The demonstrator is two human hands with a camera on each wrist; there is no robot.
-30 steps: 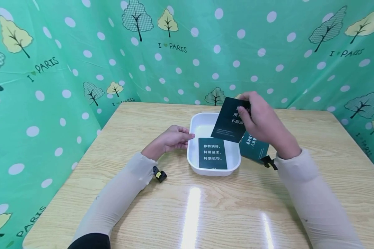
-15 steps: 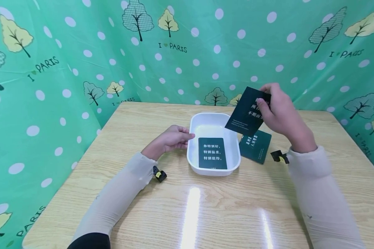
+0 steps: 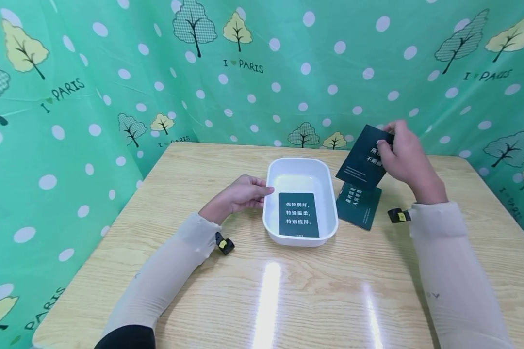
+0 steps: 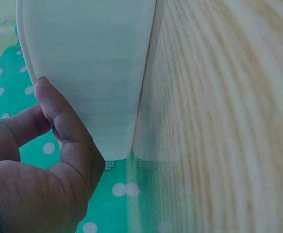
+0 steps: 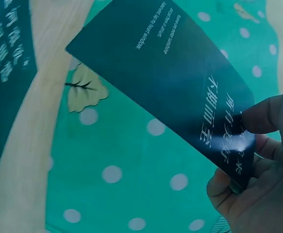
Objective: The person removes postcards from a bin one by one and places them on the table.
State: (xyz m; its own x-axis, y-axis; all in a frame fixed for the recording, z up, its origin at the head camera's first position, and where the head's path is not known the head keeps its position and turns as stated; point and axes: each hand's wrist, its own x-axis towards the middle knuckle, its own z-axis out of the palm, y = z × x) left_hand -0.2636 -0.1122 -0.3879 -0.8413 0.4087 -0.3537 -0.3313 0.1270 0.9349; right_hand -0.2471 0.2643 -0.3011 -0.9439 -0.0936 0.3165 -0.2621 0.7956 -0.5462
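Note:
My right hand (image 3: 408,157) pinches a dark green printed card (image 3: 362,157) by its upper right corner, thumb on the printed face. In the head view this card overlaps another dark green card (image 3: 359,206) on the table, just right of a white plastic tray (image 3: 268,220). In the right wrist view the held card (image 5: 165,82) slants across the picture, its corner between thumb and fingers. My left hand (image 3: 243,194) holds the tray's left rim with thumb and fingers. One more dark green card (image 3: 299,215) with white writing lies inside the tray, near its front end.
All this stands on a light wooden table (image 3: 201,300), whose far edge meets a green dotted curtain (image 3: 244,106). Black wrist straps show at the left sleeve (image 3: 181,257) and the right sleeve (image 3: 441,242).
My right hand has carried its card rightward, from over the tray to above the card on the table. My left hand and the tray have stayed put.

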